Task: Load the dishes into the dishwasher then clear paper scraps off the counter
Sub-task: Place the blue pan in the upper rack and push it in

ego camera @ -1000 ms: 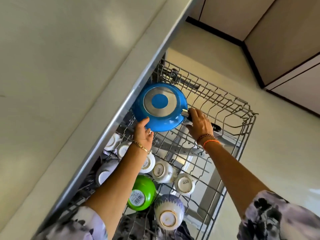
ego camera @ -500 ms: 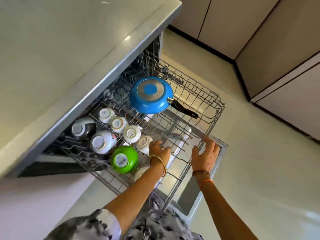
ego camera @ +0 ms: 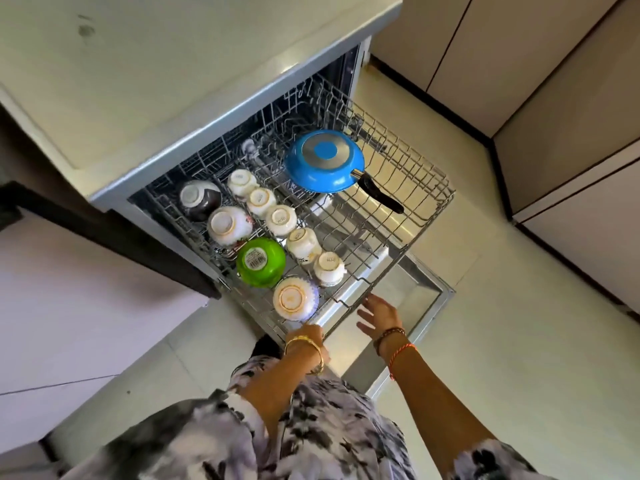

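The dishwasher's wire rack point(ego camera: 433, 210) is pulled out over the open door point(ego camera: 420, 295). A blue frying pan point(ego camera: 323, 164) lies upside down at the rack's far side, its black handle pointing right. On the left, several white cups point(ego camera: 280, 220) stand upside down in a row, beside a green bowl point(ego camera: 261, 263), a white bowl point(ego camera: 294, 299) and a dark bowl point(ego camera: 199, 199). My left hand point(ego camera: 307, 336) is at the rack's near corner, with its fingers hidden from me. My right hand point(ego camera: 379, 315) hovers with spread fingers just before the rack's front rail, holding nothing.
The pale counter point(ego camera: 173, 81) runs above the dishwasher at the upper left. Beige cabinet doors point(ego camera: 519, 64) line the far wall and right side. Light floor tiles point(ego camera: 502, 341) surround the open door.
Both hands let go of the blue pan, which stays upside down in the rack. They drew back to the rack's near edge, and the view rose and pulled away.
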Tool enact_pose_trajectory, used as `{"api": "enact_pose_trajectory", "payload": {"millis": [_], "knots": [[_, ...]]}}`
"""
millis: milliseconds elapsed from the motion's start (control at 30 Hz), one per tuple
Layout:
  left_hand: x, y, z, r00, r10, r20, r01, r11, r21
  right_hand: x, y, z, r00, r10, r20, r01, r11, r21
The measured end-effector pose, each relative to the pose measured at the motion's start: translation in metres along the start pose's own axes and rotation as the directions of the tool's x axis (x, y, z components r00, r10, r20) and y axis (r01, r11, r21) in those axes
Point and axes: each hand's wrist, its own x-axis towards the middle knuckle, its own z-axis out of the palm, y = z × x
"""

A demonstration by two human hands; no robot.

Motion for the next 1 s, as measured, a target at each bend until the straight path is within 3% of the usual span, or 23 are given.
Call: {"api": "enact_pose_trajectory", "payload": {"millis": [133, 333, 1000], "knots": [[-0.006, -0.007, 0.012, 0.992, 0.072, -0.104, -0.048, 0.974, 0.222, -0.002, 0.011, 0.003, 0.996, 0.055, 0.072, -0.052, 0.998, -0.041], [-0.009, -0.004, 0.004, 0.991, 0.048, -0.128, -0.025, 0.985, 0.173, -0.008, 0.001, 0.021, 0.994, 0.107, -0.012, -0.106, 0.993, 0.048], [0.002, -0.001, -0.032, 0.984, 0.06, -0.166, -0.028, 0.981, 0.193, 0.009, -0.02, 0.054, 0.995, 0.076, -0.071, -0.081, 0.995, -0.066]]}}
